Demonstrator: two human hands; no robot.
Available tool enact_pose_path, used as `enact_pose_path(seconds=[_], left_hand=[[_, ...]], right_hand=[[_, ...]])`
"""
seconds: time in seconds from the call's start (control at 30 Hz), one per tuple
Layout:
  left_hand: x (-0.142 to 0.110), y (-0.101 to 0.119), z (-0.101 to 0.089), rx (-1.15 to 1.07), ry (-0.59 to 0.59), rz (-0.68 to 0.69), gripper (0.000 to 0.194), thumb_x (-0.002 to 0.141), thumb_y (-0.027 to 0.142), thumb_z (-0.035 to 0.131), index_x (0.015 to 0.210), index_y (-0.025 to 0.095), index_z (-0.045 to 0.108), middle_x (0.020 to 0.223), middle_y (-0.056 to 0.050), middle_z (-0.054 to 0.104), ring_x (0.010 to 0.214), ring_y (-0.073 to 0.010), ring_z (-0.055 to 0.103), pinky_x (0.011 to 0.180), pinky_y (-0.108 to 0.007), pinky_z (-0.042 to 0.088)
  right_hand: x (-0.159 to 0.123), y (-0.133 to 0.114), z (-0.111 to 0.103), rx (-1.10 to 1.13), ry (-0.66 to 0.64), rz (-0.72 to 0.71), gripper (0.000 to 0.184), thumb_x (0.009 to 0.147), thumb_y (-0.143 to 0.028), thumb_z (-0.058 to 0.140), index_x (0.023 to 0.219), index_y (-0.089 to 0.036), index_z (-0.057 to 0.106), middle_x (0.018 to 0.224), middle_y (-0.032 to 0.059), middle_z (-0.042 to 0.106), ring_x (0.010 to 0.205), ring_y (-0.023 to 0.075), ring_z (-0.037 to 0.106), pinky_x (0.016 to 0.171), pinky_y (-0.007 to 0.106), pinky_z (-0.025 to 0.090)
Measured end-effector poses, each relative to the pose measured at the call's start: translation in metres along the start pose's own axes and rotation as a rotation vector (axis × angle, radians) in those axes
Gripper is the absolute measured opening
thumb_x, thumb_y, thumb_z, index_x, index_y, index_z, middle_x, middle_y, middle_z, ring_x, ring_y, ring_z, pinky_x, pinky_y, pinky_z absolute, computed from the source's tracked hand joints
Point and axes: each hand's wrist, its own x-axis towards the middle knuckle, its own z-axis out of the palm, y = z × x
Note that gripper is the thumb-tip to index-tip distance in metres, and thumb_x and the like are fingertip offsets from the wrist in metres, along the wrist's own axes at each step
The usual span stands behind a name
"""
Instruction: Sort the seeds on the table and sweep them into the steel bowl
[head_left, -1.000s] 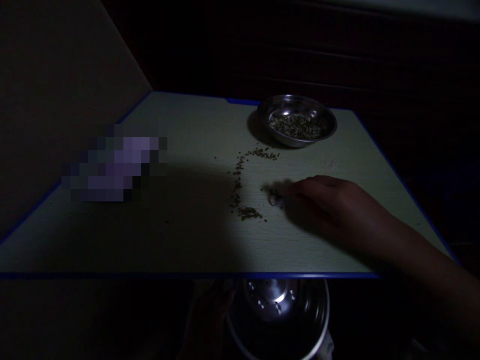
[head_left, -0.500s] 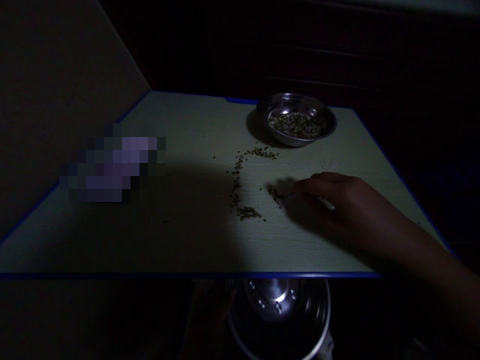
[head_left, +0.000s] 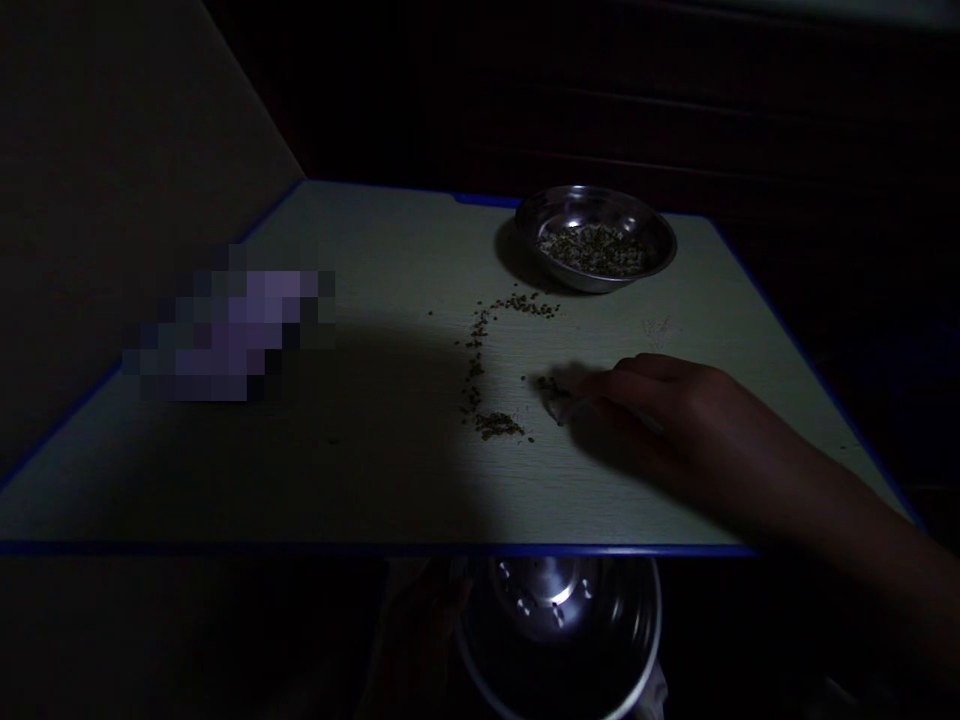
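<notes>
My right hand is low over the tabletop, its thumb and fingers pinched on a small, pale, see-through piece whose kind I cannot make out. Beside the tip of this piece lies a little clump of dark seed-like grains. More such grains form a small heap to the left and a curved trail going back. Below the table's front edge, my left hand is a dim shape at the left rim of a shiny metal pot. Darkness hides its fingers.
A steel bowl with mixed dark and pale grains stands at the back right of the pale table, which has a blue edge. A pixelated purplish object lies at the left. A wall borders the left side.
My right hand has shifted slightly toward me, and its fingers have turned down closer over the pale piece by the small clump. The bowl, heap and pot look unchanged.
</notes>
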Motion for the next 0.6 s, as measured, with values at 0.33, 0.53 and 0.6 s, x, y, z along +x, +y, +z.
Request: enact_pose_path(seconds=[0.33, 0.53, 0.6], left_hand=[[0.001, 0.000, 0.002, -0.001, -0.060, -0.038, 0.024, 0.061, 0.039, 0.073, 0.068, 0.016, 0.074, 0.074, -0.008, 0.074, 0.076, -0.0299, 0.068, 0.067, -0.037, 0.052], [0.002, -0.008, 0.002, -0.006, 0.030, -0.040, 0.025, 0.060, 0.038, 0.073, 0.073, 0.018, 0.075, 0.088, -0.009, 0.075, 0.093, -0.0333, 0.067, 0.078, -0.040, 0.052], [0.002, -0.007, 0.002, -0.014, 0.046, -0.036, 0.024, 0.060, 0.037, 0.073, 0.074, 0.017, 0.075, 0.085, -0.010, 0.075, 0.088, -0.0332, 0.068, 0.075, -0.041, 0.052]], right_hand=[[-0.003, 0.001, -0.006, 0.107, 0.051, 0.041, 0.024, 0.088, -0.017, 0.048, 0.106, -0.021, 0.063, 0.095, 0.0038, 0.068, 0.083, 0.0165, 0.064, 0.072, 0.027, 0.047], [-0.003, 0.008, -0.007, 0.045, 0.068, 0.122, 0.025, 0.086, -0.019, 0.049, 0.106, -0.023, 0.063, 0.099, 0.0046, 0.070, 0.082, 0.0198, 0.065, 0.069, 0.030, 0.048], [-0.002, 0.007, -0.006, 0.055, 0.040, 0.130, 0.026, 0.087, -0.019, 0.047, 0.107, -0.023, 0.064, 0.098, 0.0048, 0.070, 0.083, 0.0202, 0.065, 0.069, 0.030, 0.048]])
